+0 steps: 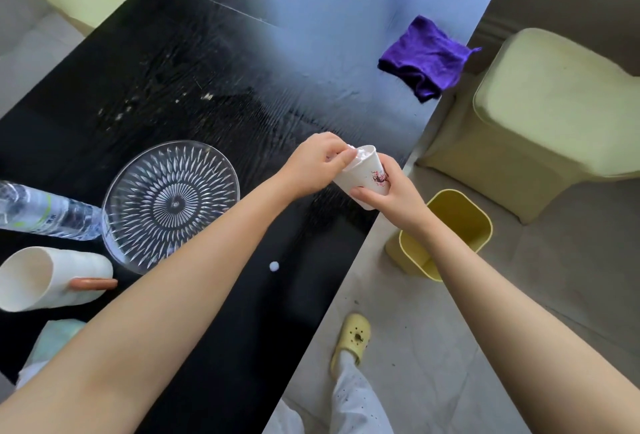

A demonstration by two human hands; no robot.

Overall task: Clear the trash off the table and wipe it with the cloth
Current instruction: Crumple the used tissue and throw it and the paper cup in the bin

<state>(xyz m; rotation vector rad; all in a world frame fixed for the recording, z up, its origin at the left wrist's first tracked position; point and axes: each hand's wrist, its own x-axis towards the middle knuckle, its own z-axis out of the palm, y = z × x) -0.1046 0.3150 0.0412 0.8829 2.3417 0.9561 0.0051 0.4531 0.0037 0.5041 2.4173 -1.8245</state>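
My right hand [393, 193] grips a white paper cup [360, 174] with a red stain, tilted above the right edge of the black table [207, 53]. At the cup's mouth my left hand [320, 162] pinches white crumpled tissue [358, 152]. A purple cloth [424, 58] lies crumpled at the table's far right edge. A small white paper ball [274, 265] sits on the table under my left forearm. Pale crumbs [207, 97] dot the tabletop further back.
A yellow bin [460, 212] stands on the floor just below my right hand. On the table's left are a clear glass plate [171, 203], a lying water bottle [45, 210] and a tipped white cup [48, 278]. A pale green stool [540, 115] stands right.
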